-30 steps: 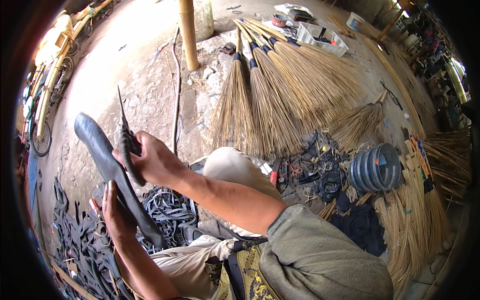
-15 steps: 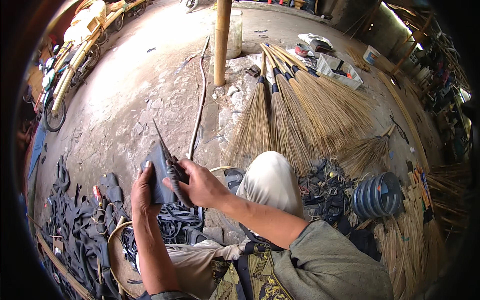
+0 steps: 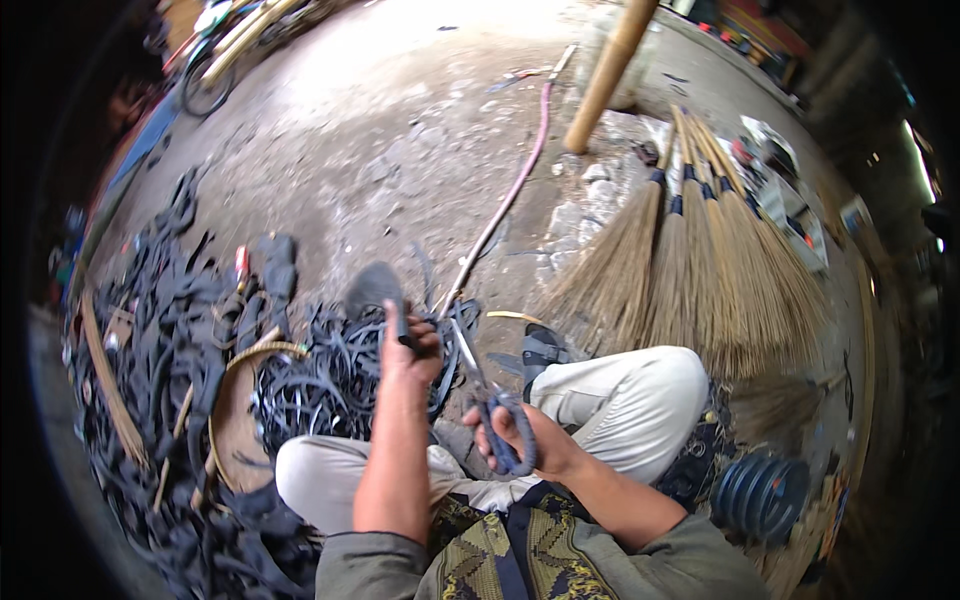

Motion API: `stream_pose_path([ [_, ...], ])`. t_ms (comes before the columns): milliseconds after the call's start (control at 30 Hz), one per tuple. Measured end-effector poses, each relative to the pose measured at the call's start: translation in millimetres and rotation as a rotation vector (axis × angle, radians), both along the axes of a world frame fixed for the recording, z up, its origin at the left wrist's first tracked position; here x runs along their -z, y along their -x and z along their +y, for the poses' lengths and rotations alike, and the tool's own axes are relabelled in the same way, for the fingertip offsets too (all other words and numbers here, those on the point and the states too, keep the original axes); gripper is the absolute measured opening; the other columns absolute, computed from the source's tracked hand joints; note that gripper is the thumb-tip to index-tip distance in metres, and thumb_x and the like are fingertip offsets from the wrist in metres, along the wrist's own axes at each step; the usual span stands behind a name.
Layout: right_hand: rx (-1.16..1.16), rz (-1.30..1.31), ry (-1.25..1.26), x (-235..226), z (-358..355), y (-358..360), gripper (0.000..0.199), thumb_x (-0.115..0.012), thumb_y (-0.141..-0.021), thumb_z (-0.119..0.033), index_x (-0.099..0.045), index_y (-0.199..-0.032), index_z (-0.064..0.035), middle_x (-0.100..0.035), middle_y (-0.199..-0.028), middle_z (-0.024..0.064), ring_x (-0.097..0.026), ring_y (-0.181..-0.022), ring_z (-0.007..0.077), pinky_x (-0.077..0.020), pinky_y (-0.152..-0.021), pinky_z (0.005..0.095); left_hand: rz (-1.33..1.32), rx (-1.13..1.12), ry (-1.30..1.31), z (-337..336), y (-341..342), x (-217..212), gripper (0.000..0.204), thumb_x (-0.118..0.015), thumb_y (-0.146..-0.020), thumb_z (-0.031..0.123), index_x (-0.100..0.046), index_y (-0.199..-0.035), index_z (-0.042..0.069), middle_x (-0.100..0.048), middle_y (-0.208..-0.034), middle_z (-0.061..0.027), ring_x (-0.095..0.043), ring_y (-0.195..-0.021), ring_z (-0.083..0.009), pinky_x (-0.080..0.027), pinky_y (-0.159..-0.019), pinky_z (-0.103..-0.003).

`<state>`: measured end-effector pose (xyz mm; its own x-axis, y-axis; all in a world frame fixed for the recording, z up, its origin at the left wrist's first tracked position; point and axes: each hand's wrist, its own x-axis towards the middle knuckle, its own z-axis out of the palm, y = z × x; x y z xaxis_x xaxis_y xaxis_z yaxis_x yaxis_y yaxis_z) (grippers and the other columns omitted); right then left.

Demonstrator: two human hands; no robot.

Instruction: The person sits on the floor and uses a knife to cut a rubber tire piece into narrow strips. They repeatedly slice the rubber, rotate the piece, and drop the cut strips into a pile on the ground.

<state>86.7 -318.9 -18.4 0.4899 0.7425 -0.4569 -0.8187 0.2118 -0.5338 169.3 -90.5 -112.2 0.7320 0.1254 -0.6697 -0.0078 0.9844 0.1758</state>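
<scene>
My left hand [image 3: 408,352] grips a dark piece of rubber sheet [image 3: 374,288], whose broad rounded end sticks up past my thumb. In my right hand [image 3: 530,438] is a pair of scissors [image 3: 512,425] with thick, dark wrapped handles. Their long blades point up and left, toward my left wrist, and do not touch the rubber. Beneath and beside my left forearm lies a tangled heap of cut black rubber strips [image 3: 318,375]. The fingers of my right hand are partly hidden behind the scissor handles.
Black rubber scraps [image 3: 150,350] cover the floor at left, beside a round woven tray [image 3: 232,425]. Several stick brooms [image 3: 700,270] lie at right, near a bamboo post [image 3: 612,75]. A hose [image 3: 515,190] runs across the floor; a dark ribbed round container [image 3: 762,497] is by my right knee.
My hands have moved apart, and the scissors have come away from the rubber piece, lower and to the right. The whole view has turned toward the left.
</scene>
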Motion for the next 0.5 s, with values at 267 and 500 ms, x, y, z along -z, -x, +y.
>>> stream_pose_path([
  [267, -0.129, -0.109, 0.183, 17, -28, 34, 0.072, -0.060, -0.096, -0.061, -0.052, -0.129, 0.0025, -0.062, -0.092, 0.0068, -0.063, -0.077, 0.0152, -0.0514, -0.071, 0.0280, 0.267, 0.162, -0.226, -46, 12, 48, 0.043, -0.059, -0.102, 0.054, -0.056, -0.092, 0.013, -0.050, -0.068, -0.0026, -0.047, -0.052, -0.0155, -0.035, -0.042, -0.028],
  [500, -0.043, -0.108, 0.105, 16, -17, 37, 0.070, -0.051, -0.101, -0.061, -0.051, -0.131, 0.0025, -0.064, -0.092, 0.0084, -0.063, -0.078, 0.0162, -0.0524, -0.075, 0.0300, 0.212, 0.191, -0.257, -60, 9, 44, 0.040, -0.056, -0.103, 0.052, -0.055, -0.093, 0.013, -0.054, -0.074, -0.0032, -0.053, -0.058, -0.0168, -0.041, -0.049, -0.032],
])
